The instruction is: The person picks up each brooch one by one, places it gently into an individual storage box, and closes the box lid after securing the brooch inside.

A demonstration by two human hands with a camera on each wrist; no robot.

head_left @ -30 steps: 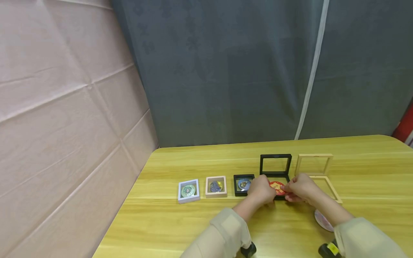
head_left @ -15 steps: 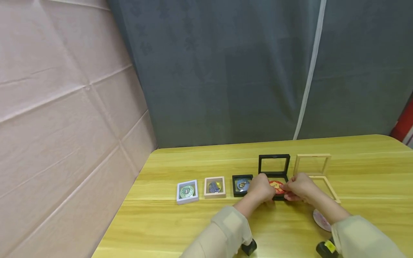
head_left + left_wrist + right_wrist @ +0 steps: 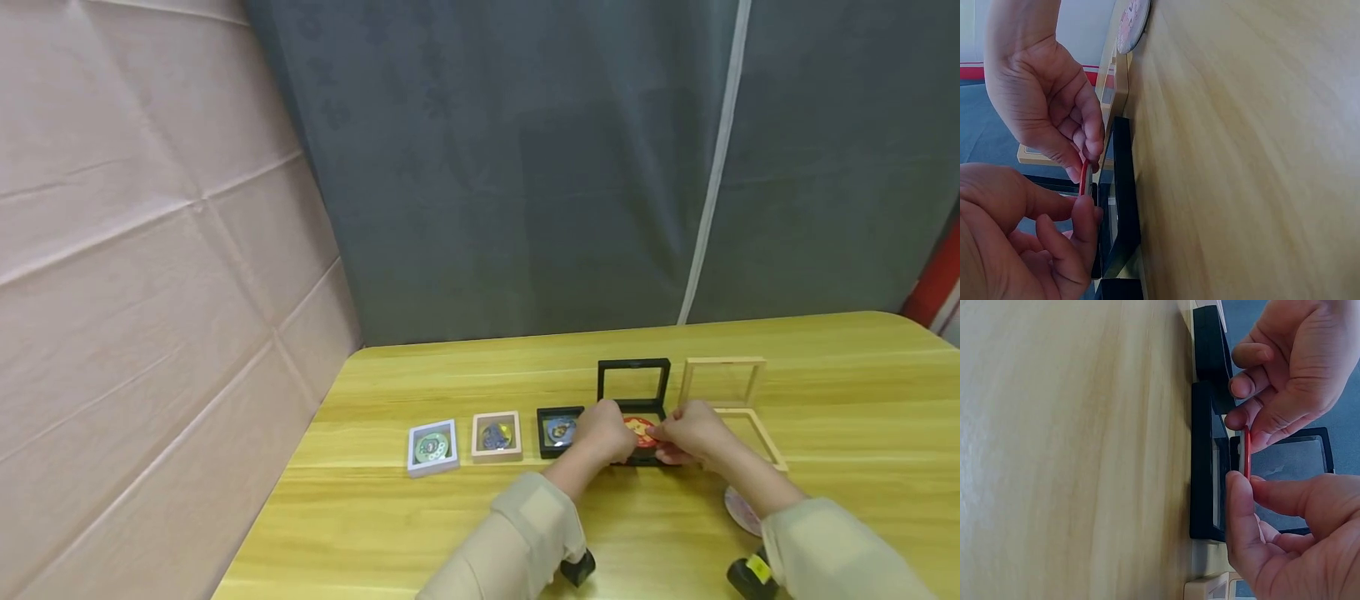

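Note:
Both hands pinch one round red button badge (image 3: 637, 430) with a yellow figure on its face. My left hand (image 3: 604, 432) grips its left edge between thumb and fingertips, and my right hand (image 3: 697, 429) has the right edge. Seen edge-on in the right wrist view, the badge (image 3: 1247, 456) shows a red front and a pale back. It is held close over the base of a black display frame (image 3: 1201, 465), whose clear-windowed lid (image 3: 633, 363) stands raised at the back. In the left wrist view that black base (image 3: 1124, 200) lies on the table, just beyond the fingertips.
Left of the hands lie a closed black case (image 3: 551, 453), a beige case (image 3: 497, 457) and a white case (image 3: 433, 470), each with a badge inside. A cream frame (image 3: 767, 437) stands open at right. A pinkish badge (image 3: 741, 510) lies near the right forearm.
The head view has shifted slightly, so everything sits a little further left. Both hands keep their pinch on the red badge, which has moved slightly toward the raised lid.

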